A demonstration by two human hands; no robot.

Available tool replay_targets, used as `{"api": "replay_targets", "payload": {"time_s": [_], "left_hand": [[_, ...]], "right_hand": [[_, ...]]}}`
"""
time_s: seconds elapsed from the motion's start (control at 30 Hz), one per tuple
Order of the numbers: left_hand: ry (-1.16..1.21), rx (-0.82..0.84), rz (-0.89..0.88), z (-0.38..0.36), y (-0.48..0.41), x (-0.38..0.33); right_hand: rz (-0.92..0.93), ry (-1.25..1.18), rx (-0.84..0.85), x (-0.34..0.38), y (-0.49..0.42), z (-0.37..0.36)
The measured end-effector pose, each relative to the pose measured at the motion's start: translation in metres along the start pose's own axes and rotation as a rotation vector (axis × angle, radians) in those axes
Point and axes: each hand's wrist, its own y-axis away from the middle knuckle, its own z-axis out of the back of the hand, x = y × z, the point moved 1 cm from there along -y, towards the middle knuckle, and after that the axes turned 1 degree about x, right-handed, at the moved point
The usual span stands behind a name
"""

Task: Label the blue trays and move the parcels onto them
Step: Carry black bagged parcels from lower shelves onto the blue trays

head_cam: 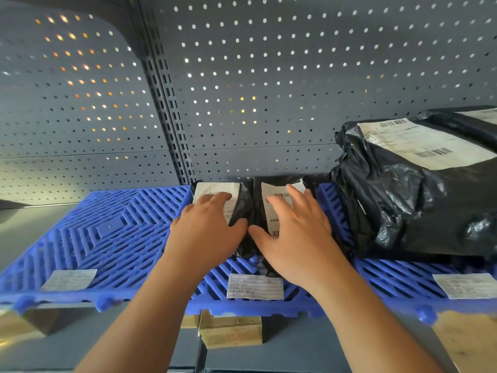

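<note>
Blue slatted trays (107, 232) lie side by side along a shelf. Each of three carries a white paper label near its front edge: left label (68, 279), middle label (255, 286), right label (466, 285). Two small black parcels lie on the middle tray, a left parcel (215, 192) and a right parcel (279, 192), each with a white shipping label. My left hand (207, 232) rests flat on the left parcel. My right hand (293, 235) lies flat with spread fingers on the right one. A large black bagged parcel (414, 195) sits on the right tray.
A grey perforated back panel (269, 90) with a slotted upright (172, 117) closes the shelf behind. Wooden blocks (231, 332) show under the trays' front edge. The left tray holds only its label.
</note>
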Motion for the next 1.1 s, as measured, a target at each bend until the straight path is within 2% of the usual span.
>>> {"api": "replay_targets", "payload": {"time_s": [0.33, 0.63, 0.87, 1.1], "left_hand": [[0.056, -0.111, 0.101, 0.011, 0.051, 0.011], [0.069, -0.214, 0.195, 0.036, 0.092, 0.057], [0.062, -0.3, 0.24, 0.065, 0.132, 0.111], [0.066, -0.404, 0.405, 0.116, 0.208, 0.214]], "right_hand": [[0.119, -0.125, -0.011, 0.012, 0.017, -0.005], [0.287, -0.089, -0.051, 0.06, 0.03, -0.024], [0.42, -0.104, -0.02, 0.132, 0.047, -0.046], [0.571, -0.127, 0.121, 0.258, 0.095, -0.105]]}}
